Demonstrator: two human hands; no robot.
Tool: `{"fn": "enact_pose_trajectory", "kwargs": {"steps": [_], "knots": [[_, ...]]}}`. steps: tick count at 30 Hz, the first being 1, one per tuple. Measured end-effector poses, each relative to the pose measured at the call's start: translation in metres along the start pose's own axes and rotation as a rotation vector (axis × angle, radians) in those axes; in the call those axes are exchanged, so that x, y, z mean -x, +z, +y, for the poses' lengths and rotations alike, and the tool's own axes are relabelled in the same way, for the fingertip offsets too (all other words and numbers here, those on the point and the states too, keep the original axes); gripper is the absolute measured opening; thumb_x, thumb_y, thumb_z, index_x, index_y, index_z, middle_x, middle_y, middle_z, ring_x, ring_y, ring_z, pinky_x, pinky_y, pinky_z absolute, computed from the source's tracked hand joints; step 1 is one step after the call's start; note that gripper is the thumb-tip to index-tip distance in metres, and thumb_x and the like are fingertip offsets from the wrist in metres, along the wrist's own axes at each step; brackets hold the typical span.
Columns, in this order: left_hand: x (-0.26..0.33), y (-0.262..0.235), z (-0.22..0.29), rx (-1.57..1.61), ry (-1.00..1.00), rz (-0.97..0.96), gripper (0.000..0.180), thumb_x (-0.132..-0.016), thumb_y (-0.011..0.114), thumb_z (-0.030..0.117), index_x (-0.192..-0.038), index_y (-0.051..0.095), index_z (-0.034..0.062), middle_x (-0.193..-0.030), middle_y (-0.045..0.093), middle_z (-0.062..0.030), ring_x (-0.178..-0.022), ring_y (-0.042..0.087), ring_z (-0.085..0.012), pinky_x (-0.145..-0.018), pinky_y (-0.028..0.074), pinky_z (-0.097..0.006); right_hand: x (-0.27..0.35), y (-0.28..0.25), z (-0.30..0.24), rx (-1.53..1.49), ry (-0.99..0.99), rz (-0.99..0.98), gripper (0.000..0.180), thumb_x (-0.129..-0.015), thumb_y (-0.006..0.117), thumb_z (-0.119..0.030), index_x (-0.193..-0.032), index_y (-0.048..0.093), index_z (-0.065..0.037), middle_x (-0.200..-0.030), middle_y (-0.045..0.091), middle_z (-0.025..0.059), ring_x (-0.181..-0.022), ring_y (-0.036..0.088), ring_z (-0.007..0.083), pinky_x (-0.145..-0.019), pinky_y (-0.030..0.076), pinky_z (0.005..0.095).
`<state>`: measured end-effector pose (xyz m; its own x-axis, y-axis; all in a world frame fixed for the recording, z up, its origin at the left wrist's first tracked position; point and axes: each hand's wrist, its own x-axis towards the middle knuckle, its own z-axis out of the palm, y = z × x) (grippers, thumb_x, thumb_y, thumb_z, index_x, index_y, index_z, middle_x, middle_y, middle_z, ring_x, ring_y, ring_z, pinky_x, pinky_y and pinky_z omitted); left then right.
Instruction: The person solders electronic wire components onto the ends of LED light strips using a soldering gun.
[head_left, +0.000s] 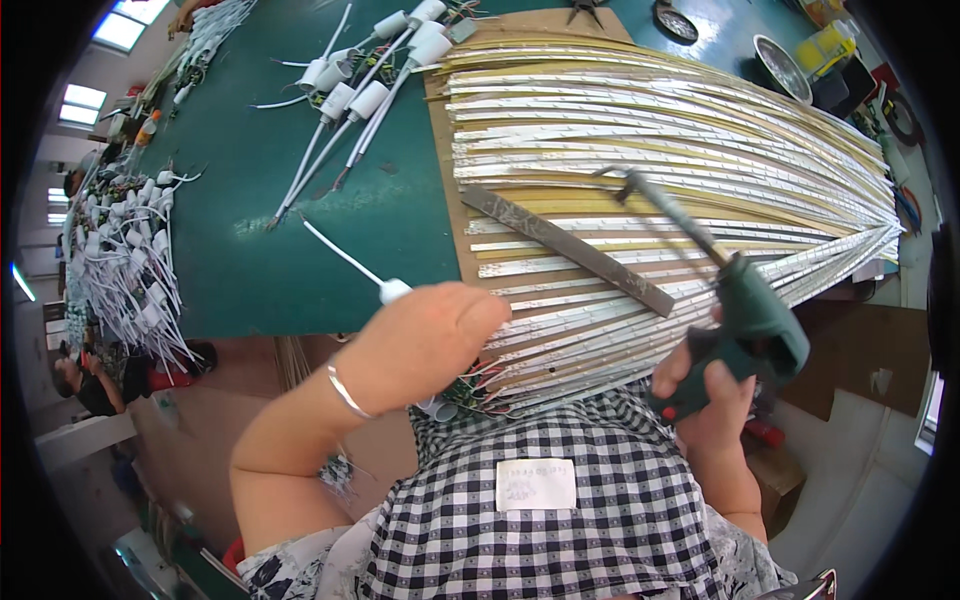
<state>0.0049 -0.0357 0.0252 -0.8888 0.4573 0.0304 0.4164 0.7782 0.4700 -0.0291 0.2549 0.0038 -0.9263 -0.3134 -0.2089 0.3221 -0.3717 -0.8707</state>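
Observation:
My left hand is curled at the near left ends of the LED strips, its fingertips mostly hidden beneath it. From under it sticks out a white plastic cap with a white cable; it appears to be in the grasp. My right hand is wrapped round the handle of a green soldering gun. The gun's metal tip points to the upper left, above the strips. A flat grey metal bar lies diagonally across the strips.
Several white caps with cables lie on the green table, and a larger pile sits far left. Pliers, a round dish and a yellow bottle stand at the back. Loose green boards with wires lie at my apron.

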Motion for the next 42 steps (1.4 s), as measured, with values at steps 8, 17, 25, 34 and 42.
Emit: {"fn": "enact_pose_trajectory", "kwargs": {"steps": [8,17,25,34,42], "knots": [[0.017,0.031,0.004,-0.041,-0.28,0.376,0.007,-0.073,0.064,0.006,-0.079,0.064,0.0099,-0.074,0.058,-0.0033,-0.07,0.054,-0.0213,-0.075,0.035,-0.037,0.005,0.01,0.013,0.169,0.249,-0.178,0.043,-0.083,0.063,-0.028,-0.109,0.049,0.003,-0.077,0.058,0.0121,-0.069,0.058,0.0219,-0.064,0.048,0.0353],[0.012,0.03,-0.001,-0.008,-0.316,0.396,0.009,-0.067,0.065,0.007,-0.071,0.06,0.0126,-0.061,0.051,0.0023,-0.064,0.049,-0.0171,-0.074,0.028,-0.035,0.022,-0.014,0.006,0.251,0.32,-0.179,0.036,-0.083,0.057,-0.019,-0.111,0.048,0.002,-0.08,0.058,0.011,-0.073,0.058,0.0195,-0.068,0.048,0.0328],[0.009,0.04,-0.005,-0.132,-0.287,0.411,0.012,-0.062,0.064,0.007,-0.067,0.057,0.0147,-0.058,0.046,0.0042,-0.062,0.045,-0.0156,-0.071,0.026,-0.036,0.027,-0.017,0.005,0.307,0.351,-0.202,0.039,-0.083,0.058,-0.016,-0.116,0.049,0.001,-0.082,0.059,0.0079,-0.075,0.057,0.0149,-0.071,0.048,0.0293],[0.01,0.041,-0.006,-0.181,-0.241,0.416,0.015,-0.058,0.065,0.007,-0.067,0.056,0.0144,-0.063,0.048,0.0031,-0.068,0.049,-0.017,-0.075,0.028,-0.037,0.018,-0.017,0.006,0.454,0.226,-0.392,0.027,-0.078,0.06,-0.006,-0.104,0.057,0.003,-0.081,0.063,0.0099,-0.068,0.062,0.0152,-0.06,0.052,0.0286],[0.008,0.036,-0.008,-0.136,-0.236,0.308,0.017,-0.059,0.066,0.007,-0.066,0.052,0.0132,-0.067,0.05,0.0018,-0.073,0.05,-0.0191,-0.075,0.028,-0.038,0.019,-0.019,0.012,0.822,0.09,-0.435,0.024,-0.07,0.063,-0.003,-0.094,0.064,-0.003,-0.09,0.064,0.0122,-0.083,0.062,0.0314,-0.077,0.049,0.037]]}}
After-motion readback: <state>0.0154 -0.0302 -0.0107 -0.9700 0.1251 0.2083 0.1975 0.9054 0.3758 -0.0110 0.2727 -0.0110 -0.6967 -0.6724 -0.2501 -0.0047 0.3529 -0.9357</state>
